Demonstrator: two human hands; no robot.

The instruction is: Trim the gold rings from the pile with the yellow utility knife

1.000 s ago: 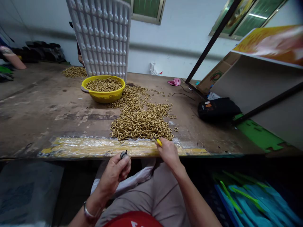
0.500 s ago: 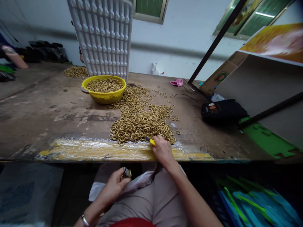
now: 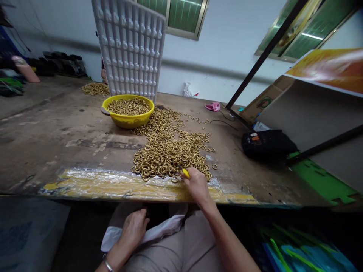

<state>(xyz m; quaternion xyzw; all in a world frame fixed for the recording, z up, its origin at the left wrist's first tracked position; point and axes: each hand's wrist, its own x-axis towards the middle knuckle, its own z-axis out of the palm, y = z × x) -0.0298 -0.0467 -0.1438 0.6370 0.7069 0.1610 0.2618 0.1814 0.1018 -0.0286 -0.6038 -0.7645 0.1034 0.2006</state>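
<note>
My right hand [image 3: 197, 185] is closed around a yellow-handled tool [image 3: 186, 173] at the front of a heap of brass-coloured rings [image 3: 167, 151]. The tool's dark, narrow tip reaches in among the rings; its exact kind is hard to make out. One ring [image 3: 174, 179] lies at the near edge of the heap, just under the tip. My left hand [image 3: 134, 226] hangs below the table edge over my lap, its back turned up and fingers curled in. Whatever those fingers hold is hidden.
A yellow basin [image 3: 127, 121] full of rings stands behind the heap on the left. Behind it, a grey ribbed plastic panel [image 3: 130, 49] stands upright. A black pouch [image 3: 266, 145] and a pink cloth [image 3: 212, 107] lie to the right, near a dark metal post [image 3: 255, 60].
My left hand has turned over and moved slightly down-left; the dark piece and ring seen in its fingers are now hidden. The right hand's tool tip remains at the heap's front edge.
</note>
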